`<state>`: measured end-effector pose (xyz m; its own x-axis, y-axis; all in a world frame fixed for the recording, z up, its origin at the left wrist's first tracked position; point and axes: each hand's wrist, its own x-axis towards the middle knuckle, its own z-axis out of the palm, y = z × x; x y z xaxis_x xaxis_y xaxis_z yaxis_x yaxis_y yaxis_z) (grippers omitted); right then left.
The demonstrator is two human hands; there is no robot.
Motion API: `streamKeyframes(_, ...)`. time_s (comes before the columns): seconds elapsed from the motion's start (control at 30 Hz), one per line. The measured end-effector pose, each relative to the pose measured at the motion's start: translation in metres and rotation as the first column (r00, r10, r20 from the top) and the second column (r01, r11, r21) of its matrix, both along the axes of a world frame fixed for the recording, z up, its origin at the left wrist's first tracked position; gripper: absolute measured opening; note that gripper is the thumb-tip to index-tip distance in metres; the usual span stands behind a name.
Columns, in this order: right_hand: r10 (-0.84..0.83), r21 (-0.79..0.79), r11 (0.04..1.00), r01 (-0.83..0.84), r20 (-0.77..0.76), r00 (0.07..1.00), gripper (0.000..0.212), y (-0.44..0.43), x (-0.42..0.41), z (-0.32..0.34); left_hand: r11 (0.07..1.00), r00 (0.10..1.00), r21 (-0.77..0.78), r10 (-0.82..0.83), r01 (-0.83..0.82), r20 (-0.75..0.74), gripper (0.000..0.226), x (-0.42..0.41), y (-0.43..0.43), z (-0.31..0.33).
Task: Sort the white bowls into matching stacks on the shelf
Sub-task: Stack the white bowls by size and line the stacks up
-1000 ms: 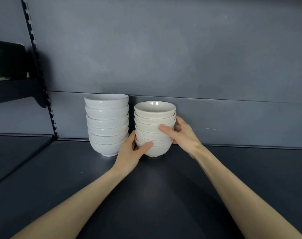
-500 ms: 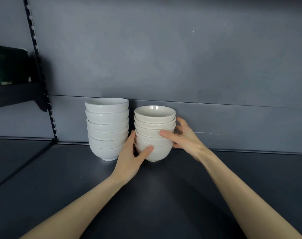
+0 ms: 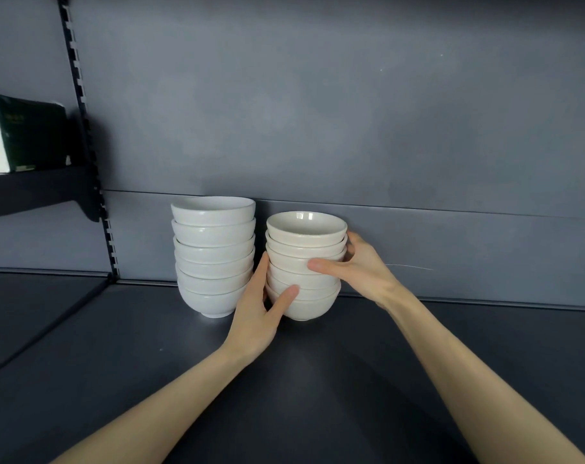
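Two stacks of several bowls each stand on the dark shelf (image 3: 317,380) against its back wall. The left stack of white bowls (image 3: 214,256) is slightly taller. The right stack of cream-white bowls (image 3: 306,262) is held from both sides. My left hand (image 3: 259,316) grips its lower left side, thumb across the bottom bowls. My right hand (image 3: 358,266) wraps round its right side, thumb on the front of the middle bowls, fingers behind.
A slotted upright rail (image 3: 87,145) runs up the back wall at the left. Beyond it, a higher shelf (image 3: 33,192) carries a dark green and white package (image 3: 20,135). A seam splits the shelf floor at the left.
Both hands keep their hold on the cream stack. The bowls sit a little lower in view as the camera tilts up; no bowl has moved relative to the other stack.
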<state>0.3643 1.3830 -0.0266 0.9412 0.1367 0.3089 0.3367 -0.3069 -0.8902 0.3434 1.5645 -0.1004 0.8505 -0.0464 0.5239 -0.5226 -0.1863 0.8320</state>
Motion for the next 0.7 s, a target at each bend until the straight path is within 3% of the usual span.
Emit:
streamKeyframes(0.13, -0.022, 0.035, 0.999, 0.022, 0.007, 1.0, 0.056, 0.0009, -0.0022, -0.0045, 1.0, 1.0, 0.013, -0.01, 0.009, 0.011, 0.076, -0.0008, -0.0003, 0.0004)
streamKeyframes(0.7, -0.025, 0.034, 0.999, 0.025, -0.024, 0.999, 0.069, 0.0015, -0.0022, -0.0048, 1.0, 0.999, -0.005, -0.006, 0.005, -0.033, 0.082, 0.0, 0.0, -0.0005)
